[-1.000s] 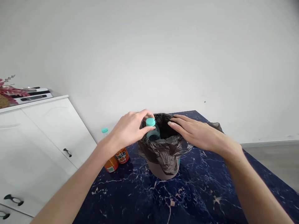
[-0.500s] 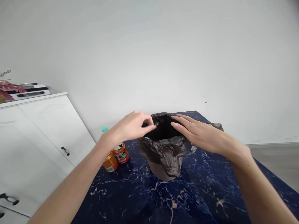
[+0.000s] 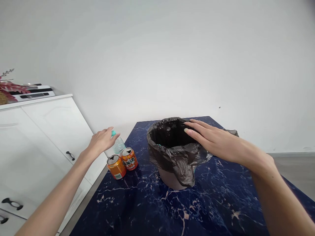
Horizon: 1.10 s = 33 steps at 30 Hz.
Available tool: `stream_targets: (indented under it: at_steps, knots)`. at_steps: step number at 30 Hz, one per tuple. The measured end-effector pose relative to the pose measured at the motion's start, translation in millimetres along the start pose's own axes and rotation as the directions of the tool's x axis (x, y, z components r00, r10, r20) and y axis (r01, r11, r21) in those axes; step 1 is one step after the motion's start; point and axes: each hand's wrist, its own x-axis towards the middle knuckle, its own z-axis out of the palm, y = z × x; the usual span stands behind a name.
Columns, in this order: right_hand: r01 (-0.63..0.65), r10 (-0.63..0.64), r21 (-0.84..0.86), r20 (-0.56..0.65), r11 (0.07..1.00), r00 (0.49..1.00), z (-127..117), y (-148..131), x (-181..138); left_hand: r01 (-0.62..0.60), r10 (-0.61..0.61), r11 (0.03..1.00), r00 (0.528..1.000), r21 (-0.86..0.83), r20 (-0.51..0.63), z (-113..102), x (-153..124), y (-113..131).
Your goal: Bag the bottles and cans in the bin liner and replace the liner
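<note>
My left hand (image 3: 103, 139) is at the cap of a clear plastic bottle (image 3: 119, 145) with a teal top, thumb and fingers apart around it; whether they touch the cap I cannot tell. Two orange soda cans (image 3: 116, 167) stand in front of the bottle, their tops opened. My right hand (image 3: 209, 136) lies with fingers stretched out over the right rim of a trash can (image 3: 169, 178). A black plastic bag (image 3: 180, 157) lines this can, its edge folded loosely over the outside. The bag's inside is dark, and its contents cannot be made out.
The dark blue marbled table (image 3: 147, 209) reaches to the white wall (image 3: 157, 59). On the left stands a white cabinet (image 3: 49, 131) with black handles, bearing a white-and-black object (image 3: 36, 93) and a reddish plant (image 3: 12, 88).
My left hand has moved left, from above the trash can's opening to the bottle, and its fingers have spread. My right hand stays on the bag's rim. The view has shifted slightly.
</note>
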Motion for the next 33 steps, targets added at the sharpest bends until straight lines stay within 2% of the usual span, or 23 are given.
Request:
stream_targets:
  at_steps: [2,5,7,9,10,11,13,14,15,16,17,19,22,25,31,33]
  knots:
    - [0.001,-0.001,0.0,-0.002,1.0,1.0,0.1,-0.1,0.3,0.025,-0.024,1.0,0.999,-0.016,0.048,7.3,-2.7,-2.9]
    - [0.012,-0.012,-0.013,0.003,1.0,1.0,0.4,0.1,0.6,0.042,-0.042,0.998,0.999,-0.041,0.017,10.6,-6.2,-0.6]
    - [0.015,-0.015,-0.019,0.007,1.0,1.0,0.3,0.5,1.0,0.034,-0.037,0.998,0.997,-0.052,-0.07,6.8,-9.2,4.6]
    - [0.009,-0.009,-0.012,0.009,1.0,1.0,-0.3,0.5,1.8,0.001,-0.028,0.994,0.966,-0.106,-0.258,-3.4,-14.9,13.6]
    - [0.005,-0.005,-0.006,0.011,1.0,1.0,-0.8,0.4,2.3,-0.041,-0.023,0.986,0.923,-0.159,-0.383,-11.2,-19.3,19.8]
    - [0.002,-0.002,0.001,0.014,1.0,1.0,-1.4,0.1,2.8,-0.102,-0.034,0.968,0.851,-0.229,-0.524,-20.7,-25.2,27.0]
    - [-0.01,0.01,0.013,0.026,1.0,1.0,-2.5,-0.9,3.4,-0.338,-0.055,0.874,0.644,-0.349,-0.763,-43.7,-41.1,43.9]
    - [-0.024,0.023,0.019,0.03,1.0,0.999,-3.0,-1.5,3.3,-0.473,-0.062,0.802,0.542,-0.365,-0.838,-56.2,-50.8,53.0]
    - [-0.041,0.04,0.03,0.028,0.999,0.999,-3.4,-2.0,3.0,-0.567,-0.051,0.74,0.491,-0.363,-0.87,-68.8,-61.2,62.0]
    - [-0.06,0.059,0.046,0.023,0.997,0.998,-3.7,-2.4,2.6,-0.619,-0.026,0.693,0.49,-0.368,-0.871,-80.5,-71.9,70.7]
    - [-0.077,0.077,0.067,0.014,0.995,0.997,-3.9,-2.5,2.0,-0.659,-0.031,0.662,0.452,-0.357,-0.891,-91.0,-82.0,78.8]
    - [-0.099,0.1,0.111,-0.004,0.989,0.995,-4.2,-2.1,1.2,-0.685,0.047,0.628,0.507,-0.37,-0.86,-106.1,-98.9,92.9]
    - [-0.102,0.104,0.144,-0.01,0.984,0.994,-5.4,-1.2,1.9,-0.737,0.229,0.564,0.574,-0.373,-0.786,-112.2,-110.5,109.9]
    - [-0.09,0.089,0.111,0.012,0.99,0.996,-8.1,-1.9,4.4,-0.735,0.376,0.564,0.634,-0.375,-0.676,-104.3,-107.4,126.6]
    - [-0.054,0.052,0.056,0.036,0.997,0.998,-11.8,-2.3,5.0,-0.681,0.518,0.548,0.732,-0.485,-0.442,-80.4,-86.8,159.7]
    - [-0.027,0.025,0.047,0.029,0.999,0.999,-10.4,0.0,3.3,-0.654,0.568,0.546,0.748,-0.523,-0.342,-75.1,-81.9,166.0]
